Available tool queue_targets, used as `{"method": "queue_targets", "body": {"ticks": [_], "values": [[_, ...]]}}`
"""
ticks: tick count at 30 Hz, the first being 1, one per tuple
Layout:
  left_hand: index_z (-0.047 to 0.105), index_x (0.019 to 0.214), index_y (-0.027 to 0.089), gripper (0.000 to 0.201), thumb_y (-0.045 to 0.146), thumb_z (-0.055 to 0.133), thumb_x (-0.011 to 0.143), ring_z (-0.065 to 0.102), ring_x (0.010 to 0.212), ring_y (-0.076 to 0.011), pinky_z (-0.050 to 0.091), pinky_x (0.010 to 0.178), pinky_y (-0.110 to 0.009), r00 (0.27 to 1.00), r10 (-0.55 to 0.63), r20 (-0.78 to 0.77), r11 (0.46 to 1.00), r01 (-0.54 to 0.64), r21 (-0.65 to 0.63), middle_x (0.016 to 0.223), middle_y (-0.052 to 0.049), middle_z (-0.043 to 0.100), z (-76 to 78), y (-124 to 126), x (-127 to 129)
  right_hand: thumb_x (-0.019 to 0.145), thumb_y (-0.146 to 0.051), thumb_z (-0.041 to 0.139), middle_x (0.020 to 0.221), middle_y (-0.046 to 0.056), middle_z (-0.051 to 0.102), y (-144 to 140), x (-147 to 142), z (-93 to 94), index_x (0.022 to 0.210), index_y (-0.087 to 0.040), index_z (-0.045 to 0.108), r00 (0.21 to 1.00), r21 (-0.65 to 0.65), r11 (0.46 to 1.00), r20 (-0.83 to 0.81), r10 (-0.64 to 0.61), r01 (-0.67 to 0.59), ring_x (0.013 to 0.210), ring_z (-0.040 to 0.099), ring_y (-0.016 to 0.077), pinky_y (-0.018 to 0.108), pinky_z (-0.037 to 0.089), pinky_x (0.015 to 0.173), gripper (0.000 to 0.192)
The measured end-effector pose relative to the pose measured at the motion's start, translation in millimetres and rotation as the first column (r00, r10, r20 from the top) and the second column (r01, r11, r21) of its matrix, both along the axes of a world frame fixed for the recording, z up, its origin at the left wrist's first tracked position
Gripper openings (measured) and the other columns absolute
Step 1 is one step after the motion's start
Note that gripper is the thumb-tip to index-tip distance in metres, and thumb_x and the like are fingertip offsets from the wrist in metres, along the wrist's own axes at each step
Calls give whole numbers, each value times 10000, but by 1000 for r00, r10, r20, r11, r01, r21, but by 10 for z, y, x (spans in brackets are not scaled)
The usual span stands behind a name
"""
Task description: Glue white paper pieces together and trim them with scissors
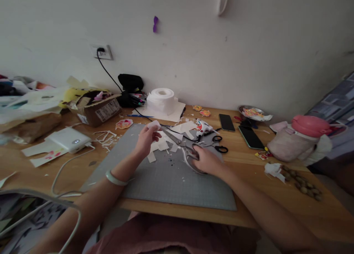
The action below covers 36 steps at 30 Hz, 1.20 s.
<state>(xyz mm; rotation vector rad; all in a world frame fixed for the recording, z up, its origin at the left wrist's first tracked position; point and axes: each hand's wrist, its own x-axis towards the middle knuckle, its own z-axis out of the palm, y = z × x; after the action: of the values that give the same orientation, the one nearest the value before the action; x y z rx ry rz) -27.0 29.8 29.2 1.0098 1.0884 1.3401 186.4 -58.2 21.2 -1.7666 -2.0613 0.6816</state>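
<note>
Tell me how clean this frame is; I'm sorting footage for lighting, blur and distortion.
Head view: soft, dim, even light, no glare; the wooden table's edge bows from wide-angle distortion; the left hand pinching a small white piece and the right hand on grey-handled scissors look slightly soft.

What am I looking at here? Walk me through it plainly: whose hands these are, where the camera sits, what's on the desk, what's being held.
There is no machine here. One camera is worn on a person's head and looks down at their own two bare hands over a wooden desk.

The left hand pinches a small white piece and holds it up. The right hand grips large metal scissors, whose blades point towards that piece.

Under the hands lies a grey cutting mat strewn with white scraps. Around it: a glue gun, small black scissors, two phones, a tissue roll, a cardboard box, a white device and a pink-lidded bottle.
</note>
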Motion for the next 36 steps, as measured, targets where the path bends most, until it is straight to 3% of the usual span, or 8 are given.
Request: {"method": "queue_targets", "body": {"ticks": [3,7,10,16,22,26,30,36], "values": [[576,713,155,235,365,576,609,523,543,-108,380,486,-220,997,5,-79,1000,-4,12,701,-16,611,-17,8,-1,693,-232,555,774,79,629,18,58,61,810,-179,573,967,113,993,247,-57,29,732,563,200,270,324,599,130],[624,705,160,250,393,596,622,560,693,-153,419,569,-236,984,70,-162,996,-59,74,753,-35,634,-32,19,-14,700,-236,552,751,74,627,48,93,68,777,-192,576,960,172,978,232,-154,115,696,550,197,273,290,565,92],[634,670,167,234,397,602,633,546,674,-155,405,565,-240,980,65,-190,995,-50,85,710,-31,632,-49,28,-19,691,-214,562,745,70,626,77,108,17,766,-190,589,968,168,975,178,-176,146,687,545,196,273,294,571,83],[627,634,165,185,349,636,615,490,598,-129,387,581,-244,964,-87,-252,991,109,75,599,9,569,-111,-15,34,674,-150,567,908,109,660,90,105,-88,888,-168,626,977,133,980,139,-164,146,843,583,239,287,370,662,222],[588,746,183,221,333,672,606,497,592,-121,399,569,-238,930,-246,-274,952,285,110,632,24,560,-171,-85,131,705,-155,583,1012,122,646,88,91,-136,981,-163,630,971,220,971,191,-141,98,981,571,263,340,403,812,280],[595,885,187,279,326,659,652,491,576,-115,386,547,-228,871,-298,-390,909,383,162,613,43,507,-178,-155,161,763,-255,613,1038,129,636,105,91,-152,994,-178,637,984,221,971,130,-121,90,1026,548,277,390,383,885,245],[593,937,200,261,326,623,710,454,537,-105,365,524,-217,809,-321,-492,876,451,170,566,65,443,-160,-222,156,879,-351,480,1013,118,635,65,24,-129,944,-181,640,998,300,952,-28,-59,65,1005,545,237,378,373,907,242],[609,942,217,266,345,631,710,557,634,-142,437,615,-257,735,-369,-569,823,542,167,680,17,593,-159,-258,142,855,-361,512,968,77,628,-34,-144,-191,933,-210,606,958,338,941,-279,71,29,956,551,205,352,396,866,194]]}}
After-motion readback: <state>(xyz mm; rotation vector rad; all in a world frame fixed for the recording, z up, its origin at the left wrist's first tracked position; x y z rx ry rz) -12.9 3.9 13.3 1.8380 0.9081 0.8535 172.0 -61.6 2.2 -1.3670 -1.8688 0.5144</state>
